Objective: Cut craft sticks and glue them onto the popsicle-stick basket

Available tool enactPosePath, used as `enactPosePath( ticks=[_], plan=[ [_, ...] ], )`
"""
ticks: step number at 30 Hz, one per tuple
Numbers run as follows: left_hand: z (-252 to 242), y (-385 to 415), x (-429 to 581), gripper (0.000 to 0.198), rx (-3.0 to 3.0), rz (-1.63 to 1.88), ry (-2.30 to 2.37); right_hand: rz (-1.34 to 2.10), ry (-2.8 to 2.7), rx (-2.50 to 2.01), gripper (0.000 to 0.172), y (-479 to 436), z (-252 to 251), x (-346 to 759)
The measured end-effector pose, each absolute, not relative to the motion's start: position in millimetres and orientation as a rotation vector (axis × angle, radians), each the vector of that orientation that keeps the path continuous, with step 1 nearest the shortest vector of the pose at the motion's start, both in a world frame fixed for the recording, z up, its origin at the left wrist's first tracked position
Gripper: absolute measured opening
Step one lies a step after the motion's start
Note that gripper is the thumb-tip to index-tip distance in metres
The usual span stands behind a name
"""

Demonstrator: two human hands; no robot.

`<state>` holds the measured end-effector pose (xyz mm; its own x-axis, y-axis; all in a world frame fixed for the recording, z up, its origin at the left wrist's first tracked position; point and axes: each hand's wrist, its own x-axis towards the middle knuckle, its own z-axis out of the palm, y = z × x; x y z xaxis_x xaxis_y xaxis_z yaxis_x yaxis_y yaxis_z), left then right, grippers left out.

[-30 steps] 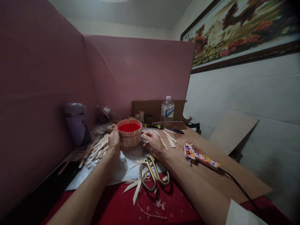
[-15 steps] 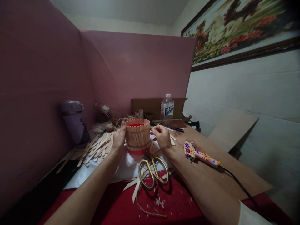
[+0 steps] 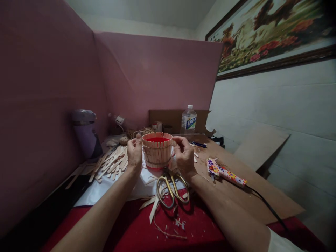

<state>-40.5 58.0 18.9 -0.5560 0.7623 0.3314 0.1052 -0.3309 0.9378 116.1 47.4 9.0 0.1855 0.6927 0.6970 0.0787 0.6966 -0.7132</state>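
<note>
Between my hands is a round basket (image 3: pixel 158 154) covered with upright popsicle sticks, with a red inside and two bands of twine around it. My left hand (image 3: pixel 134 154) grips its left side, the thumb up near the rim. My right hand (image 3: pixel 183 154) holds the right side by the rim, fingers bent against it. Just in front of the basket lie gold-handled scissors (image 3: pixel 172 190), their blades partly hidden. The far side and most of the base of the basket are out of sight.
Loose popsicle sticks (image 3: pixel 112 164) lie in a pile at left on white cloth (image 3: pixel 94 192). A flowered glue gun (image 3: pixel 224 171) with a black cord rests on the brown board (image 3: pixel 252 196) at right. Behind stand a plastic bottle (image 3: pixel 189 120) and a purple flask (image 3: pixel 88 134). Scraps litter the red cloth (image 3: pixel 126 227).
My right hand has come in from just off the basket to touch its right side. The basket appears slightly turned and tilted, showing more of its red inside.
</note>
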Motion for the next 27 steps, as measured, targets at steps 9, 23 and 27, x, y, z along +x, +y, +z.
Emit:
enactPosePath(
  ticks=[9, 23, 27],
  plan=[
    [16.8, 64.7, -46.2, 0.042, 1.171, 1.993, 1.542, 0.760, -1.409, -0.687, 0.010, 46.6, 9.6, 115.2],
    [34.8, 39.7, -44.1, 0.013, 2.090, 2.019, 1.464, 0.227, -1.871, -0.782, 0.009, 51.7, 8.7, 130.7],
    [36.8, 34.6, -41.0, 0.021, 2.314, 1.837, 1.354, 0.091, -1.941, -0.839, 0.009, 55.8, 7.7, 134.4]
  ],
)
